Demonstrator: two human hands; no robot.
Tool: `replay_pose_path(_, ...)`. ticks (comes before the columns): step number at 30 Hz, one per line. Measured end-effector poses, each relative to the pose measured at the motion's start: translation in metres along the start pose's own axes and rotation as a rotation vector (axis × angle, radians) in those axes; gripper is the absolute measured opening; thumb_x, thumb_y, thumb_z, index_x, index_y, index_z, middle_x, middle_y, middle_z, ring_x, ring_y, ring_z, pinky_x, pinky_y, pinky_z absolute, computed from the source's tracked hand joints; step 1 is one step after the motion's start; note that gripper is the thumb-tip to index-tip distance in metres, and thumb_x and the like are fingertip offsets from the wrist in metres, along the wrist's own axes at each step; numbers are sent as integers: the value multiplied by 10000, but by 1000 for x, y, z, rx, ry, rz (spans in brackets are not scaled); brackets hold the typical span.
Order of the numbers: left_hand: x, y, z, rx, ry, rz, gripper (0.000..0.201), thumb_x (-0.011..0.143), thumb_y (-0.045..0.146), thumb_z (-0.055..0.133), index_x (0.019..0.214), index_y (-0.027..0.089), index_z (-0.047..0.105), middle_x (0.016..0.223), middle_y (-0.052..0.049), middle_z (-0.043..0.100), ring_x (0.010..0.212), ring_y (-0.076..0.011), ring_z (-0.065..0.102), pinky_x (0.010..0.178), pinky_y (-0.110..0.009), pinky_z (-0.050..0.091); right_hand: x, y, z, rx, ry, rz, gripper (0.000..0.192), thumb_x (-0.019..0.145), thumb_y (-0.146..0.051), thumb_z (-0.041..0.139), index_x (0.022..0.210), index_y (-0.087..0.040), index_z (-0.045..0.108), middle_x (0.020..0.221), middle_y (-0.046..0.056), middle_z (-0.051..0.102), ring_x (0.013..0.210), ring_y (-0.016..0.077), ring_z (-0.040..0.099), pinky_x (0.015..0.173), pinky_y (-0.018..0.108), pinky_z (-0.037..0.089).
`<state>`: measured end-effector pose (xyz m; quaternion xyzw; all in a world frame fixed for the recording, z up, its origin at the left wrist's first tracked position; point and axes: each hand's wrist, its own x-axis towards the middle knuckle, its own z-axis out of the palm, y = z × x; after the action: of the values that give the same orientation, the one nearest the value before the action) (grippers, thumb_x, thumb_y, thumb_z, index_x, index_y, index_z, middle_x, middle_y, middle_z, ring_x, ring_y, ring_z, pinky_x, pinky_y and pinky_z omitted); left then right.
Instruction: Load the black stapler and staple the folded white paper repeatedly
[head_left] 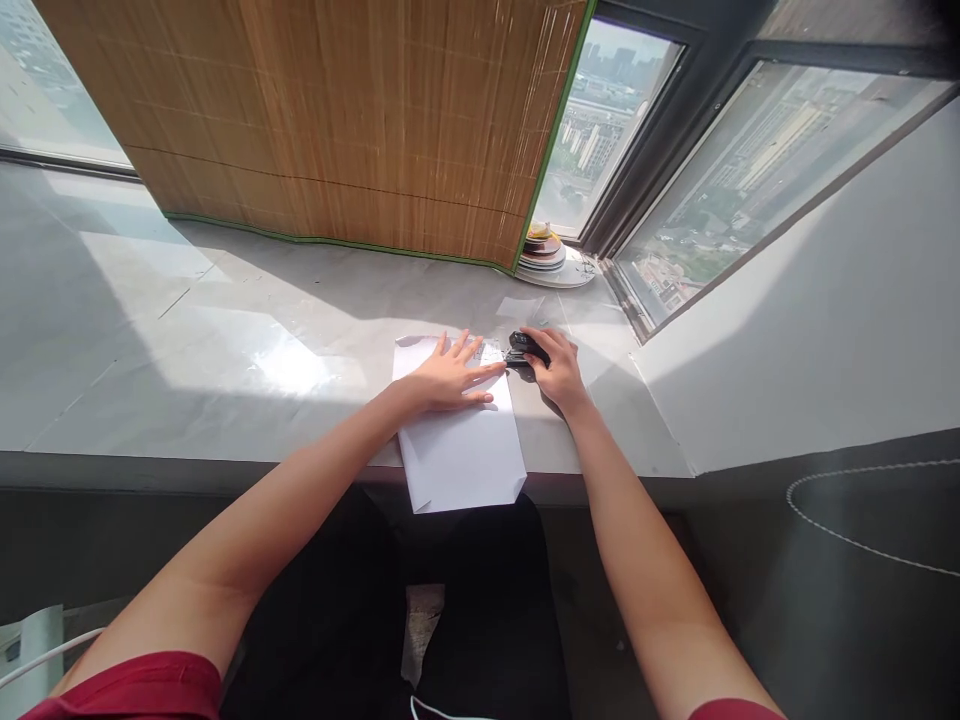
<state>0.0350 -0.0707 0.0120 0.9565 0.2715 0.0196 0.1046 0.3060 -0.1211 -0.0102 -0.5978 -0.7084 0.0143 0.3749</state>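
Observation:
A sheaf of white paper (465,450) lies on the grey window ledge (225,340), its near end hanging over the front edge. My left hand (450,375) rests flat on the paper's far part, fingers spread. My right hand (555,370) grips a black stapler (525,352) whose nose sits at the paper's far right corner.
A bamboo blind (360,130) with green trim leans against the window behind the ledge. A stack of plates (551,262) sits at the back right by the window frame (645,170). A white wall (810,330) closes the right side. A white cord (862,500) lies on the dark surface below.

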Motion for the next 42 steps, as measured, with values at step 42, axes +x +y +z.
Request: replay_pose_path(42, 28, -20, 2, -165, 32, 233, 569, 1052, 666, 524, 1575, 463, 612, 1778, -74, 392, 1657, -444, 259, 1307, -777, -5, 0, -14, -2, -126, -26, -34, 504, 1010, -206, 520, 1438, -355, 742, 1211, 79, 730, 1155, 310, 644, 1107, 548, 474)
